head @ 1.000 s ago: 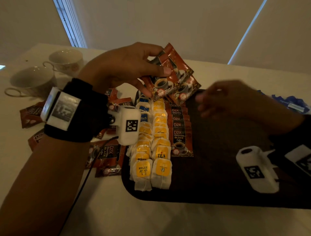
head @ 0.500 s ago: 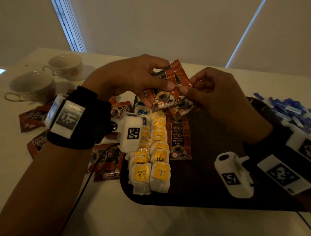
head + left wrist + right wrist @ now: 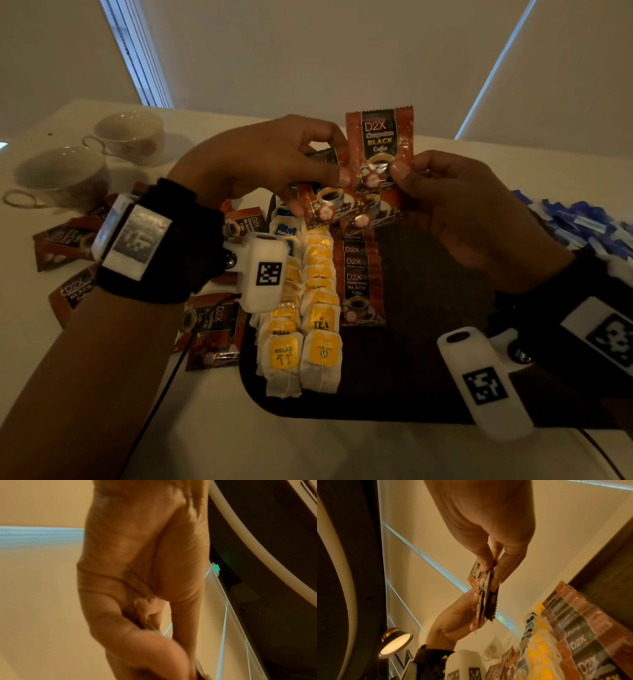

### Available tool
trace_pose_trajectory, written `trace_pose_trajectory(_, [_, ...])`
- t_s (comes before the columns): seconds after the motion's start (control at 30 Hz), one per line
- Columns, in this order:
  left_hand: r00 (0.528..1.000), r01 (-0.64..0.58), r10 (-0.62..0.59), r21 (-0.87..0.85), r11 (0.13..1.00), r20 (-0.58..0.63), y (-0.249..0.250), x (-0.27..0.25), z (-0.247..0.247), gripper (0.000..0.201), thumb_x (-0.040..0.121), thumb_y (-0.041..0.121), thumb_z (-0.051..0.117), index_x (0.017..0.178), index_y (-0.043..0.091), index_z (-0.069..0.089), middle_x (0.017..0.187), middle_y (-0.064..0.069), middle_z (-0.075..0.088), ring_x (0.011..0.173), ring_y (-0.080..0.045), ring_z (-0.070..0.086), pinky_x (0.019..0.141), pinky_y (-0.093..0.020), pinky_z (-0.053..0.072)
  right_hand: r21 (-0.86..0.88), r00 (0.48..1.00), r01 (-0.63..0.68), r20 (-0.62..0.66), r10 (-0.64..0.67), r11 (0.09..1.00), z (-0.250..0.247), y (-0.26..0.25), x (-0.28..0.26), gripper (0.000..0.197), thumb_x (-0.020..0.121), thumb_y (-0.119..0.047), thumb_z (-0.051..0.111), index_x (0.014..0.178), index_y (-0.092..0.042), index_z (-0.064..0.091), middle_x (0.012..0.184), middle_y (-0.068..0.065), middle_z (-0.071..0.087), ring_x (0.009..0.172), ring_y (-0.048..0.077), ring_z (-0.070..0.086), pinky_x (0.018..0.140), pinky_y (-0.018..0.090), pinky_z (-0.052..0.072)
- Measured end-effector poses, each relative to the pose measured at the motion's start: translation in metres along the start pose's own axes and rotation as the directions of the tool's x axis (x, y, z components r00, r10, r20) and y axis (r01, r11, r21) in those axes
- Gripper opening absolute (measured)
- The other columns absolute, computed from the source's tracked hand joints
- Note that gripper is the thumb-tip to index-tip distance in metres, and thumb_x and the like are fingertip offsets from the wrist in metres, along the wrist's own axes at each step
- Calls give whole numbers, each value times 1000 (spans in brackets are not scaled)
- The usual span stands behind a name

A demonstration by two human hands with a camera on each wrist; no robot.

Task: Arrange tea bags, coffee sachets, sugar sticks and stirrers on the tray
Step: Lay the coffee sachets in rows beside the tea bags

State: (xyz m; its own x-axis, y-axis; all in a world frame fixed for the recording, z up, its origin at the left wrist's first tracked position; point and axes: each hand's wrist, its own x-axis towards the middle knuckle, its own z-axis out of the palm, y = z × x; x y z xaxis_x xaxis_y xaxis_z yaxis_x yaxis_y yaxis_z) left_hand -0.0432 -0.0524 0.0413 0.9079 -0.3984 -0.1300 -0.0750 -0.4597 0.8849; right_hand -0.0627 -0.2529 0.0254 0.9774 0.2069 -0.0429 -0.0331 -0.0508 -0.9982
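A hospitality or office setting is suggested: a lit green exit sign (image 3: pixel 215 568) is seen on the wall, windows are covered by roller blinds (image 3: pixel 308 54), and two teacups (image 3: pixel 132 137) stand at the bench's far left corner.

2 teacups (image 3: pixel 130 137) stand on the table. 2 rows of yellow-tagged tea bags (image 3: pixel 320 353) lie on the tray (image 3: pixel 428 308), too overlapped to count; at least 2 blue-tagged tea bags (image 3: pixel 286 229) lie behind them. 1 row of D2X coffee sachets (image 3: pixel 361 291) shows at least 4. The hands hold at least 3 more sachets (image 3: pixel 378 144). Roughly 6 loose sachets (image 3: pixel 65 236) lie off the tray. The blue sugar sticks (image 3: pixel 582 222) form 1 uncountable heap.
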Motion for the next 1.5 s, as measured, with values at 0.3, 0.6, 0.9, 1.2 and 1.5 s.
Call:
trace_pose_trajectory(0.3, [992, 15, -6, 72, 997, -128, -2, 0, -8, 14, 80, 22, 68, 93, 21, 62, 85, -6, 71, 55, -9, 65, 47, -18, 50, -9, 992, -55, -111, 54, 998, -9, -4, -6, 13, 88, -19, 58, 93, -10, 67, 96, 3, 71, 88, 15, 67, 63, 24, 57])
trace_pose_trajectory(0.6, [957, 58, -47, 28, 998, -285, -6, -6, -27, 12, 81, 23, 67, 90, 26, 60, 87, -4, 68, 57, -8, 63, 49, -16, 51, -298, 905, -421, -76, 418, 857, -48, 11, -48, 17, 83, -13, 55, 91, -22, 67, 90, 2, 71, 83, 19, 65, 59, 27, 47])
trace_pose_trajectory(0.9, [966, 66, -53, 43, 997, -254, -3, -6, -22, 10, 81, 24, 67, 87, 27, 60, 84, -2, 68, 59, -10, 62, 48, -16, 51, -375, 745, -641, -94, 660, 670, -34, 21, -58, 16, 97, -20, 38, 86, -22, 50, 82, 16, 62, 63, 24, 57, 54, 33, 45])
trace_pose_trajectory(1.2, [971, 69, -57, 41, 997, -234, -2, -7, -22, 17, 75, 28, 67, 90, 26, 59, 85, -3, 69, 62, -13, 63, 49, -17, 52, -642, 809, -434, 31, 586, 632, -26, 27, -51, 17, 93, -19, 48, 95, -22, 64, 96, -3, 65, 87, 12, 61, 65, 21, 46])
trace_pose_trajectory(1.5, [976, 49, -40, 37, 998, -215, -2, -8, -21, 29, 64, 35, 66, 91, 27, 60, 85, -3, 69, 62, -12, 63, 49, -16, 52, -640, 781, -441, 72, 621, 630, -26, 37, -41, 21, 79, -12, 67, 98, -18, 62, 89, 2, 69, 69, 7, 65, 52, 13, 48])
